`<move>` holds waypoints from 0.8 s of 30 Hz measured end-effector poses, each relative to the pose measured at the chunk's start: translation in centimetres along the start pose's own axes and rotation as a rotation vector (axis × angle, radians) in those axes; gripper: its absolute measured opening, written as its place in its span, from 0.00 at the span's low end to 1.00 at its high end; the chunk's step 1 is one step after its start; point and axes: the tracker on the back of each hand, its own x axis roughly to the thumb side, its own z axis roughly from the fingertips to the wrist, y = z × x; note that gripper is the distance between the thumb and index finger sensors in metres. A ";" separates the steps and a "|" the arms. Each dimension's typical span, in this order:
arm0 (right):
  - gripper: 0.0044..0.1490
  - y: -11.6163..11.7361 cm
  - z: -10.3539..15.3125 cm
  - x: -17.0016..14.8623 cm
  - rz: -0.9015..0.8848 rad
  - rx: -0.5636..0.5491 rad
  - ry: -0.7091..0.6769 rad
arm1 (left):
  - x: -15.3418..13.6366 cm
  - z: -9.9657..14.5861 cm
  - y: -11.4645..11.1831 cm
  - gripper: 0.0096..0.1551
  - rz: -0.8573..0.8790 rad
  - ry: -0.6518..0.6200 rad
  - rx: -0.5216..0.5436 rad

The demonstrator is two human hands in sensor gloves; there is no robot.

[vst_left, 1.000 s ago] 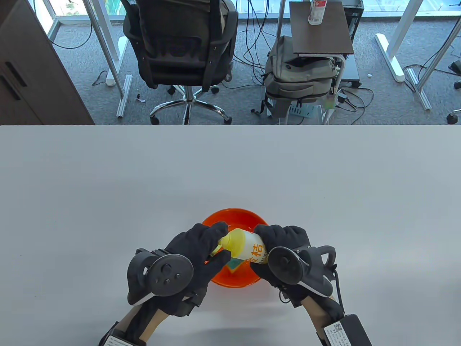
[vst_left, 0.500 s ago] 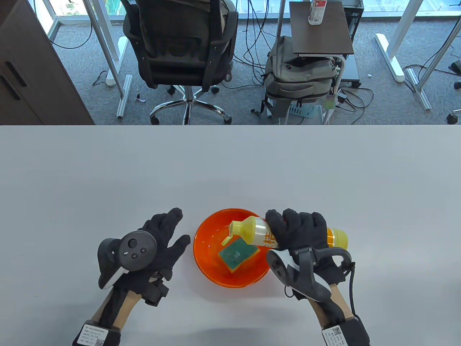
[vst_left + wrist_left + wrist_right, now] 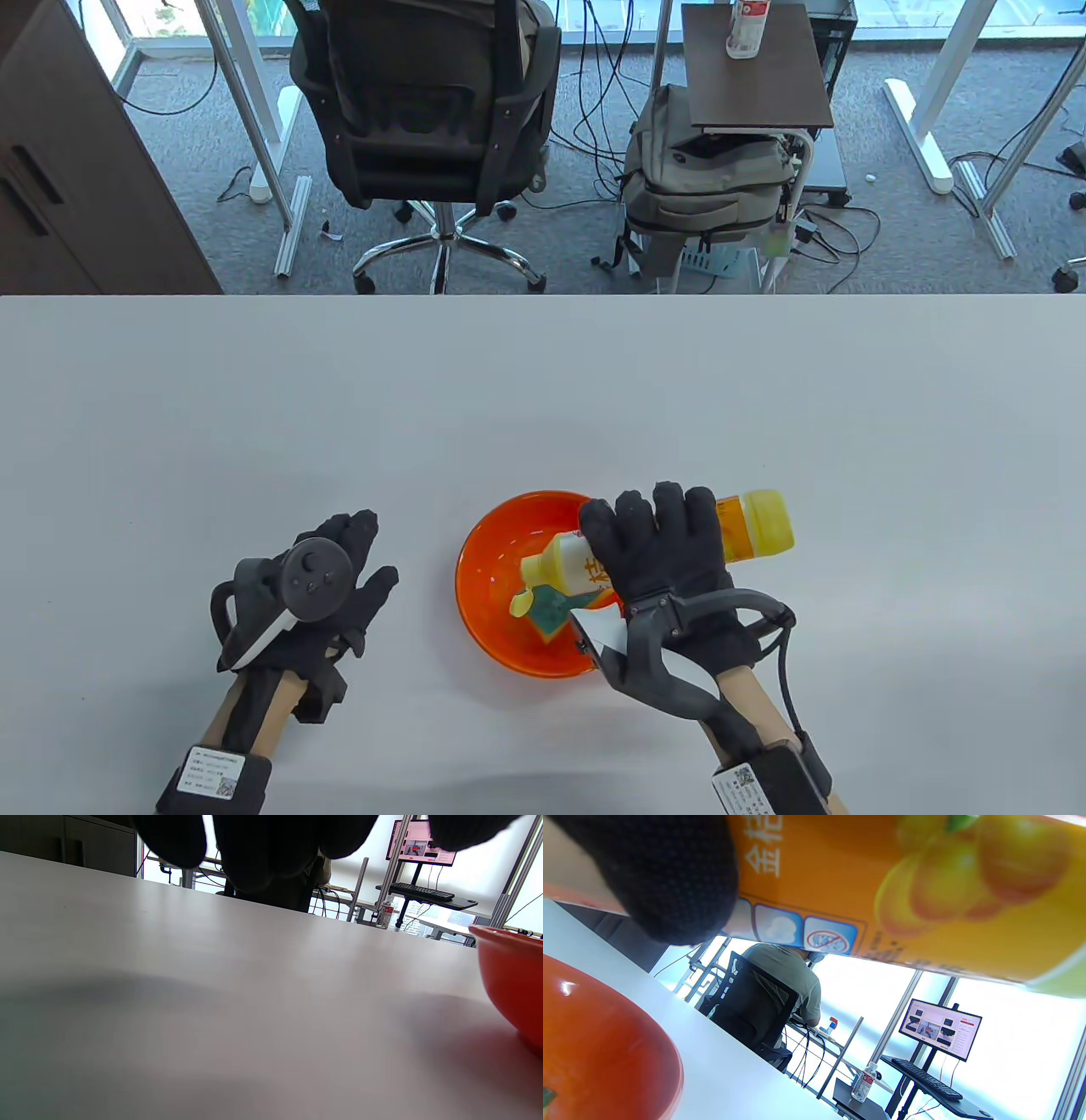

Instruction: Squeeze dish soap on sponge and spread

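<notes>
From the table view, the right hand (image 3: 657, 552) has tipped the dish soap bottle (image 3: 747, 526) more steeply than half a second ago: its base now rises up and to the right past the knuckles, while the neck with its flipped-open cap (image 3: 521, 602) has dropped lower into the orange bowl (image 3: 484, 552), just above the green sponge (image 3: 547, 609) lying inside. That hand wraps the bottle's middle from above, fingers curled over the label and pointing away from the person, wrist angled in from the lower right. The left hand (image 3: 327, 586) has pulled further left and back toward the person since the earlier frame and now sits well apart from the bowl, holding nothing, fingers loosely spread and pointing up and to the right over the white table (image 3: 254, 407). In the left wrist view, the dark gloved fingers (image 3: 254, 849) hang in from the top edge above the bare tabletop, apart from it, and the bowl's orange wall (image 3: 513, 980) shows at the right edge. In the right wrist view, the bottle's orange label (image 3: 882, 878) fills the top of the frame, a gloved finger (image 3: 666, 878) pressed against it, with the bowl's rim (image 3: 606, 1052) below at the lower left.
</notes>
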 end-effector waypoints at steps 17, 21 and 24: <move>0.50 0.4 -0.5 4.0 -0.057 -0.047 -0.075 | -0.4 0.0 -0.5 0.43 -0.010 0.010 -0.036; 0.49 0.5 -0.5 4.1 -0.074 -0.035 -0.078 | -0.4 0.0 -0.5 0.43 -0.008 0.010 -0.036; 0.49 0.4 -0.5 4.0 -0.069 -0.030 -0.080 | -0.4 0.0 -0.5 0.43 -0.010 0.009 -0.037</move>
